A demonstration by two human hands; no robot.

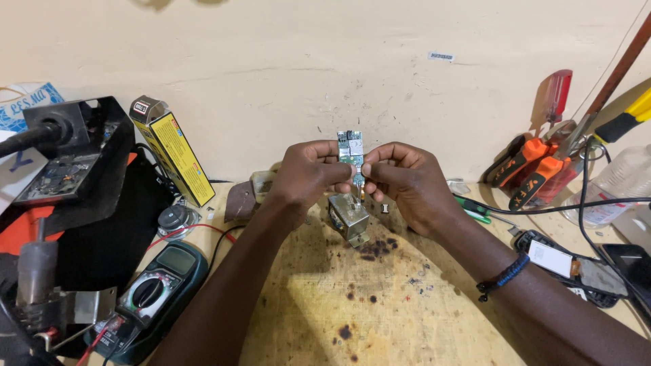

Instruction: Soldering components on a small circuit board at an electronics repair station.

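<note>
Both my hands are raised over the back of a scorched wooden bench [380,305]. Between them stands a small narrow green circuit board [351,150], held upright. My left hand [302,177] pinches its left edge and my right hand [401,181] pinches its right edge. Thin leads run down from the board toward a small metal-cased transformer [348,218] that rests on the bench just below my fingers. A tiny dark part [384,208] lies beside the transformer.
A green multimeter [154,293] with a red lead lies at the front left, beside a small speaker [175,219] and a yellow box [173,150]. An open black device [71,159] sits far left. Orange-handled pliers [536,175], screwdrivers [475,209], a phone [573,266] and cables crowd the right.
</note>
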